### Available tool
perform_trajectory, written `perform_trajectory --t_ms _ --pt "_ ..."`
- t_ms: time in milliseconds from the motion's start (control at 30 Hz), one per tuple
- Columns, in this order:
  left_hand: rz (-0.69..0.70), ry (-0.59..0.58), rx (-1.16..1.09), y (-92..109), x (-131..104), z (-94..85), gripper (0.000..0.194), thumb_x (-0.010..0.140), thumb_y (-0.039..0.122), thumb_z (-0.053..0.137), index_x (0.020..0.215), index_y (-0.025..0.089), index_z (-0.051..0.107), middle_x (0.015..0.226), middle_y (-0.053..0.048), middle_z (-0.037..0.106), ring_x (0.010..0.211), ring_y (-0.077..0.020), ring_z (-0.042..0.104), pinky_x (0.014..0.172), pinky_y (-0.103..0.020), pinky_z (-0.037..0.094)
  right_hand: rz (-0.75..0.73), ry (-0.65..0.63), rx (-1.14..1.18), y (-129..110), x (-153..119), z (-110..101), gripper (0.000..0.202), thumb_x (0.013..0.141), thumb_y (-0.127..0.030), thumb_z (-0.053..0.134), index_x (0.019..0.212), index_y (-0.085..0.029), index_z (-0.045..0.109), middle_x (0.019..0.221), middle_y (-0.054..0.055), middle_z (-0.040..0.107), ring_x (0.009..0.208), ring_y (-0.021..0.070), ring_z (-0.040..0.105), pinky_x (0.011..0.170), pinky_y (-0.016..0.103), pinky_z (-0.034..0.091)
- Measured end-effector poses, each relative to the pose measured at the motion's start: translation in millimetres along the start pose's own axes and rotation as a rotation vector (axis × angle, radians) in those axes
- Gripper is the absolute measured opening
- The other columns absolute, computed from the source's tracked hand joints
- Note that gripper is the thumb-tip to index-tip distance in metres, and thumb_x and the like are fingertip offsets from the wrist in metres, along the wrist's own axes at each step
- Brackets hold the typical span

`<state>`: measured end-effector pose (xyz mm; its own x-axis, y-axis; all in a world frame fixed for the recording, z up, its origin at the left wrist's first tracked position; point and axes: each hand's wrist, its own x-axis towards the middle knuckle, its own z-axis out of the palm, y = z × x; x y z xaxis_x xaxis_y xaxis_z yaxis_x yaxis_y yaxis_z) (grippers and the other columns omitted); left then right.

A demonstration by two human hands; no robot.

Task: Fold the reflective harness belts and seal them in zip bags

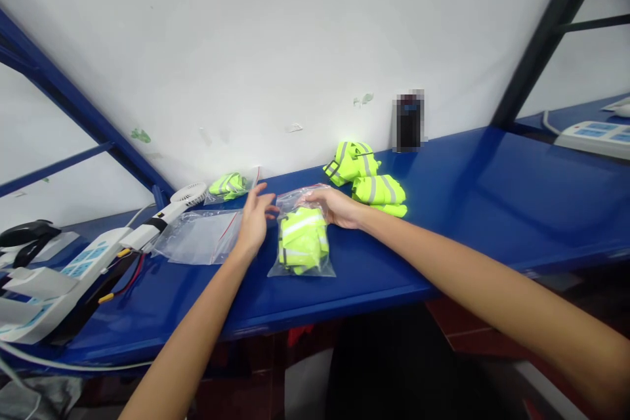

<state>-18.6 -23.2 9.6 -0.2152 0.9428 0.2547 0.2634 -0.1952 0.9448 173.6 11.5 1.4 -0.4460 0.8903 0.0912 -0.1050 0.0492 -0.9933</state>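
Centre of frame: 1 clear bag [323, 268] containing a neon-yellow bundle [302, 241]. Your right hand [337, 207] curls its fingers at the bag's upper edge; whether they grip it, I cannot tell. Your left hand [256, 215], fingers loosely spread, holds nothing, just left of it. 2 unbagged bundles [378, 190] lie right of centre.

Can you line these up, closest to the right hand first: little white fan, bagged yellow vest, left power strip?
1. Bagged yellow vest: just left, bag touching the right hand.
2. Little white fan: farther left, near the wall.
3. Left power strip: farthest left.
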Motion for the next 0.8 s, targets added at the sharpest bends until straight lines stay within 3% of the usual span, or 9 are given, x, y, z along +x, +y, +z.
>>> perform_trajectory --t_ms 67,200,433,600,700,800 --pt "-0.142 -0.123 -0.01 -1.9 -1.3 3.7 0.056 0.079 0.031 0.062 0.132 0.02 0.051 0.096 -0.005 0.065 0.058 -0.0101 0.058 0.056 -0.024 0.046 -0.097 0.08 -0.252 0.1 0.6 -4.9 0.015 0.077 -0.02 0.057 0.08 -0.015 0.071 0.081 0.008 0.073 0.076 0.0222 0.067 0.073 0.037 0.055" --pt "-0.106 -0.236 0.02 -5.8 -7.2 7.3 0.065 0.073 0.025 0.069 0.135 0.019 0.049 0.092 -0.002 0.061 0.053 -0.0057 0.05 0.052 -0.02 0.042 -0.334 0.278 -0.682 -1.6 0.0 -11.6 0.022 0.07 -0.011 0.062 0.09 -0.016 0.071 0.095 0.007 0.073 0.087 0.0214 0.066 0.087 0.037 0.05" --pt "0.07 -0.274 0.091 -8.7 -1.2 0.2 0.062 0.067 0.014 0.067 0.128 0.018 0.055 0.1 -0.005 0.057 0.088 -0.0148 0.061 0.076 -0.026 0.05 -0.302 0.327 -0.739 -2.1 3.8 -19.1 0.015 0.079 -0.013 0.054 0.085 -0.016 0.068 0.083 0.006 0.071 0.077 0.0185 0.064 0.076 0.031 0.048" --pt "-0.019 -0.24 0.043 -8.3 -1.4 -1.8 0.061 0.064 0.016 0.066 0.124 0.019 0.057 0.099 -0.002 0.055 0.078 -0.0124 0.061 0.069 -0.024 0.048 -0.245 0.278 -0.804 -3.8 3.2 -22.5 0.01 0.079 -0.015 0.052 0.082 -0.018 0.061 0.073 0.002 0.064 0.07 0.0164 0.059 0.068 0.028 0.044" --pt "-0.079 -0.207 -0.031 -12.0 1.1 -2.2 0.057 0.062 0.017 0.063 0.119 0.018 0.06 0.085 0.001 0.057 0.068 -0.011 0.057 0.063 -0.023 0.045 -0.154 0.117 -0.584 -3.7 2.8 -22.3 0.007 0.081 -0.018 0.05 0.082 -0.019 0.056 0.061 -0.002 0.055 0.056 0.014 0.055 0.056 0.025 0.043" --pt "-0.155 -0.193 -0.162 -14.7 4.7 -2.3 0.038 0.06 0.017 0.058 0.098 0.016 0.062 0.072 0.003 0.058 0.061 -0.0111 0.055 0.059 -0.022 0.043 -0.073 -0.08 -0.285 -2.1 3.7 -20.7 0.007 0.082 -0.021 0.049 0.079 -0.019 0.055 0.055 -0.004 0.048 0.045 0.012 0.051 0.046 0.024 0.044"
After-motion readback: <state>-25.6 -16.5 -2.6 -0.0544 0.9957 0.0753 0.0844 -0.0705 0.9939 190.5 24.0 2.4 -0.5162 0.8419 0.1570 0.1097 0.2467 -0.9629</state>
